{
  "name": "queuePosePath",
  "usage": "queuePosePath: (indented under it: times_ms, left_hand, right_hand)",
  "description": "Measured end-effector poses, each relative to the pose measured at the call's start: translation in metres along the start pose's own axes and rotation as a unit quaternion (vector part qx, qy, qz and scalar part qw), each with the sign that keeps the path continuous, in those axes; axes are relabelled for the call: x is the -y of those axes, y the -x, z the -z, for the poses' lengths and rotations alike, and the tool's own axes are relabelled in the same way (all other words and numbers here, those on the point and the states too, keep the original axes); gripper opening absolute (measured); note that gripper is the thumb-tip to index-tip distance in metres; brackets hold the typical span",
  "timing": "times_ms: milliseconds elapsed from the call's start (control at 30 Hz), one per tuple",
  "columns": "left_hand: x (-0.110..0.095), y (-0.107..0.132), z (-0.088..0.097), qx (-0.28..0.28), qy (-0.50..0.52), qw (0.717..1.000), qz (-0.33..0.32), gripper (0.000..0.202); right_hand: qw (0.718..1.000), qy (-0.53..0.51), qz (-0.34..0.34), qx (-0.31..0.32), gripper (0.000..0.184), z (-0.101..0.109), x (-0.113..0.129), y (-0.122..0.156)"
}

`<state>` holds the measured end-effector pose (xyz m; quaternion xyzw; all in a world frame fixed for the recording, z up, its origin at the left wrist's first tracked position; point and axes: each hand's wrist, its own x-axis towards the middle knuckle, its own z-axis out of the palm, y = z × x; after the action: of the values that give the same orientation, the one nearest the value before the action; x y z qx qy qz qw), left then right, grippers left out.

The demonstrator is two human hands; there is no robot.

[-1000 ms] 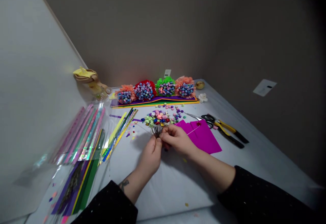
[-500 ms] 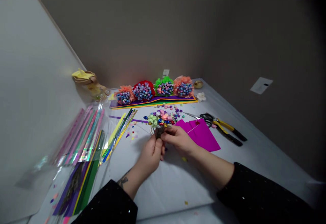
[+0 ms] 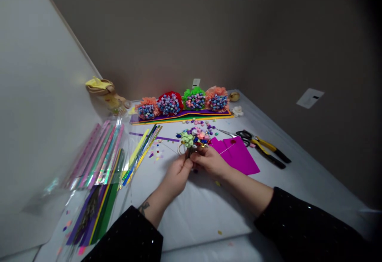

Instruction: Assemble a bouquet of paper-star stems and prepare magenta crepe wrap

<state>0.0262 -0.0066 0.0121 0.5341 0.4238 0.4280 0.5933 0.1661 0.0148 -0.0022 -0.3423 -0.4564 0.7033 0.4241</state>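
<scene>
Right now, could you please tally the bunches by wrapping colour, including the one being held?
Coral-wrapped bunches: 2
Red-wrapped bunch: 1
Green-wrapped bunch: 1
Unwrapped bunch, between the left hand and right hand: 1
Total: 5

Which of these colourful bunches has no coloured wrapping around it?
The bunch held between the left hand and right hand: its visible stems are bare, while the four back-row bunches have peach, red or green wraps.
</scene>
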Motion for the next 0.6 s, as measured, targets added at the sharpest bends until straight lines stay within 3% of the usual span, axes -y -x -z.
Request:
queuePosePath:
  times_ms: [133, 200, 267, 333, 433, 500, 600]
  left_hand:
    - [0.006, 0.004, -0.003, 0.063, 0.062, 0.994, 0.06, 0.033]
    - [0.007, 0.004, -0.005, 0.06, 0.1, 0.99, 0.074, 0.036]
    - [0.005, 0.003, -0.002, 0.001, 0.126, 0.991, 0.049, 0.035]
    - [0.001, -0.002, 0.005, -0.097, 0.137, 0.986, 0.011, 0.032]
    - [-0.005, -0.01, 0.019, -0.252, 0.143, 0.957, -0.021, 0.027]
    - [-0.006, -0.013, 0.025, -0.281, 0.142, 0.949, -0.006, 0.027]
    - [-0.002, -0.015, 0.023, -0.263, 0.13, 0.956, 0.022, 0.03]
  right_hand:
    - [0.999, -0.02, -0.021, 0.043, 0.037, -0.002, 0.002, 0.002]
    - [1.0, -0.003, 0.001, 0.022, 0.037, -0.001, 0.007, 0.001]
    - [0.999, 0.042, 0.028, -0.019, 0.036, 0.005, 0.014, -0.001]
    - [0.989, 0.121, 0.038, -0.076, 0.032, 0.015, 0.02, -0.005]
    - [0.927, 0.321, 0.064, -0.185, 0.018, 0.03, 0.023, -0.01]
    - [0.866, 0.456, 0.08, -0.19, 0.013, 0.034, 0.02, -0.013]
    - [0.796, 0.584, 0.069, -0.143, 0.015, 0.028, 0.011, -0.018]
